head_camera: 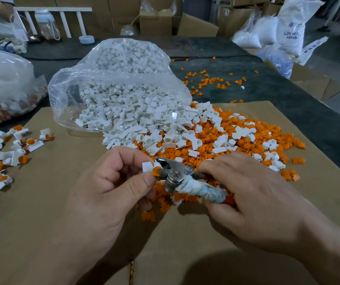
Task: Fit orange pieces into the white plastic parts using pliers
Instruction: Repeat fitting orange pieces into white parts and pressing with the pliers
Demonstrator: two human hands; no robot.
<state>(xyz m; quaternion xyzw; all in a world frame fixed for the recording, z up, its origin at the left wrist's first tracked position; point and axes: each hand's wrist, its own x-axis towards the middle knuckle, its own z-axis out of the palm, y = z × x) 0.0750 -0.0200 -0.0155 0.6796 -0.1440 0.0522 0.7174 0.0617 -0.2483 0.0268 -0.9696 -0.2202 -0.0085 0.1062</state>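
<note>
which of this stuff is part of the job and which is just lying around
In use: metal cloth-wrapped pliers, white plastic part, orange piece, orange pile, clear bag of white parts.
Lying about: brown cardboard boxes, white printed sacks, clear bottle.

One camera only, on person's head. Looks forward and down, close over left hand (111, 182) and right hand (257, 194). Wide view, edges bend.

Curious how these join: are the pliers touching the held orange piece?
Touching. Head view shows the pliers pressing the orange piece in the white part the left hand pinches.
</note>
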